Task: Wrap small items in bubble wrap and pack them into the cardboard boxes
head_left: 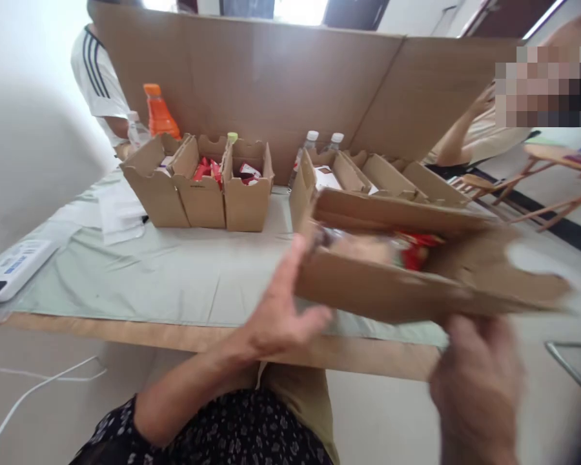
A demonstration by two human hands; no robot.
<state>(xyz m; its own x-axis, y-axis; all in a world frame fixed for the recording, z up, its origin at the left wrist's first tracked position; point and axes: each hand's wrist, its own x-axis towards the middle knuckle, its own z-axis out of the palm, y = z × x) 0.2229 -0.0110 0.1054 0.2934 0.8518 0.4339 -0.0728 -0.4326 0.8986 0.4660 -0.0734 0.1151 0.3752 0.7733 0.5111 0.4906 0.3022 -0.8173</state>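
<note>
A brown cardboard file box (387,294) is held tilted above the front right of the table, its open side up. Inside it lie a red packet (416,248) and a blurred pale brown item (361,247) with shiny plastic about it. My left hand (283,316) supports the box's left end, fingers against that end and thumb stretched out below. My right hand (479,368), smeared by motion, grips the lower edge near the right end; its fingertips are partly hidden under the cardboard.
Three upright cardboard boxes (201,200) with packets stand at the back left; several more (387,177) stand behind the held box. A tall cardboard panel (252,77), an orange bottle (159,113) and clear bottles are behind. A white power strip (17,268) lies left. Two people are beyond.
</note>
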